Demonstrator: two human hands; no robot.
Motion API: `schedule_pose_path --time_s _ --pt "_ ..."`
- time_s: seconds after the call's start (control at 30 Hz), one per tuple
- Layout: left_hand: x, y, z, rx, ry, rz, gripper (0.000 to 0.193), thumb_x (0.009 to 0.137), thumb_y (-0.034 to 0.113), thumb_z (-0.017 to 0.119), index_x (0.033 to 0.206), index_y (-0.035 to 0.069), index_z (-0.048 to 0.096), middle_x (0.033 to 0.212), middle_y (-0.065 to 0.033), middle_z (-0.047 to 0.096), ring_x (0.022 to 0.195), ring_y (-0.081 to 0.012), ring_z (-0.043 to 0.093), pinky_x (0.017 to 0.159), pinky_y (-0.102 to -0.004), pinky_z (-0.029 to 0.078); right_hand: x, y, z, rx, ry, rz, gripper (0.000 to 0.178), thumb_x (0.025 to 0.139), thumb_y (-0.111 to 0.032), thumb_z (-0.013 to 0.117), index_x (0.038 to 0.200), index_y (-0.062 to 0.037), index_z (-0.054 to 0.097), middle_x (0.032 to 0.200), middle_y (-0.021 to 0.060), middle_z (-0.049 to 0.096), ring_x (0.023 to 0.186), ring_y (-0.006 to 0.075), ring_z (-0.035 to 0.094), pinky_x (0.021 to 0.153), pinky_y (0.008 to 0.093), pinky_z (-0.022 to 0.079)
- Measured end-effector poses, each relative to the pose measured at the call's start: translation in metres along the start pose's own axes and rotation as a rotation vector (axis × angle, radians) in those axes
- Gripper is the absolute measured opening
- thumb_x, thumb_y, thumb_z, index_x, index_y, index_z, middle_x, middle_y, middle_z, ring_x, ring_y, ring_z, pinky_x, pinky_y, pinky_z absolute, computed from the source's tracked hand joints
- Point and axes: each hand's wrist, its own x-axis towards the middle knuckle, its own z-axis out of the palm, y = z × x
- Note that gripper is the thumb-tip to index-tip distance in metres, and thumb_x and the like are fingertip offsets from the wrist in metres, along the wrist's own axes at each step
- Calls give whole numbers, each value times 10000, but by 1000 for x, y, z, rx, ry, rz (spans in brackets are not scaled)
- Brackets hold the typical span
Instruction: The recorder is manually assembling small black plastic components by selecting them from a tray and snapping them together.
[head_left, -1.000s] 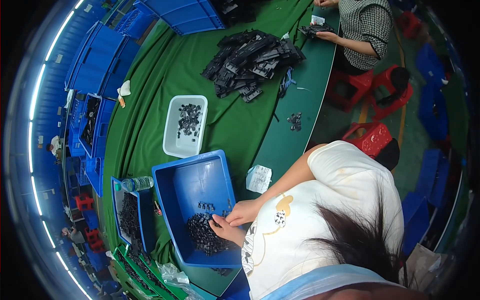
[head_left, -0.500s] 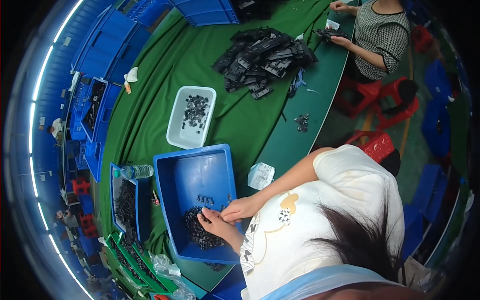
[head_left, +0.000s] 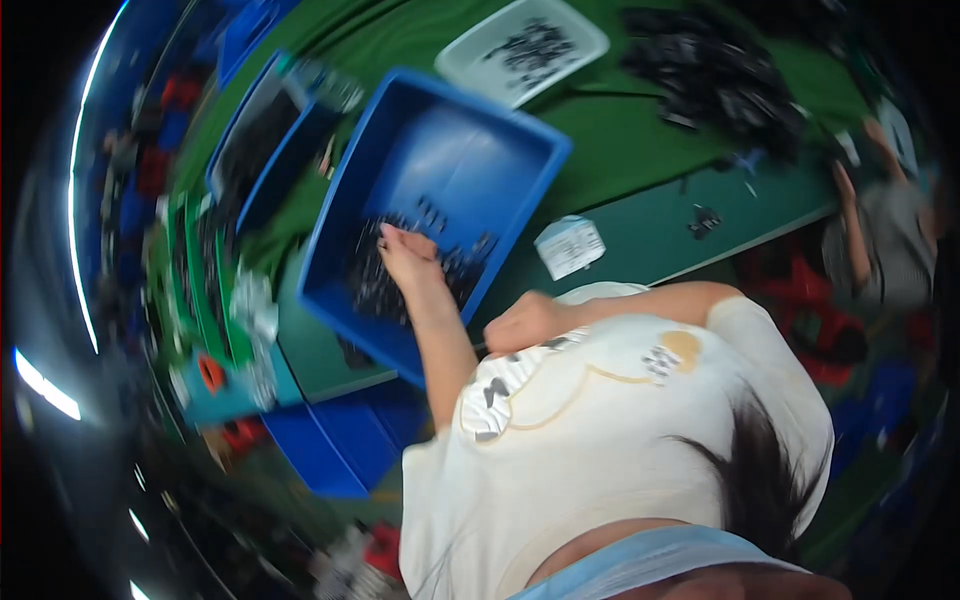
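Note:
My left hand (head_left: 410,258) reaches into a blue bin (head_left: 548,148), over a heap of small black plastic parts (head_left: 375,280). Motion smears its fingers, so whether they grip a part does not show. Just outside the bin's near right side, close to my chest, is my right hand (head_left: 525,322). Its fingers are curled closed, and anything inside them is hidden. More of the small black parts lie loose on the bin's floor, beyond and to the right of my left hand.
Beyond the bin stands a white tray (head_left: 468,62) of small black parts. Right of it lies a pile of long black parts (head_left: 710,75). A paper label (head_left: 570,247) rests on the green table. Left are a bottle (head_left: 335,88) and green racks (head_left: 205,290). Another person sits far right.
My hands were together over the bin and are now apart. My right hand has drawn back toward my chest; my left stays over the parts. The whole view has turned.

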Motion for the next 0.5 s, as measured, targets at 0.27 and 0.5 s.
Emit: schedule_pose_path --time_s 0.27,0.5 --pt "25 22 -72 -136 -175 6 160 756 203 481 806 53 460 734 -84 556 653 -173 555 481 -233 429 27 66 -115 336 875 626 218 777 -220 364 772 -61 514 493 -50 324 424 28 271 380 164 169" --pt "65 -51 -20 938 26 419 195 673 161 528 711 -22 473 657 -137 540 586 -261 521 538 -326 393 49 160 -206 -845 488 752 385 726 -155 476 1046 0 330 959 216 389 895 332 395 752 350 342"
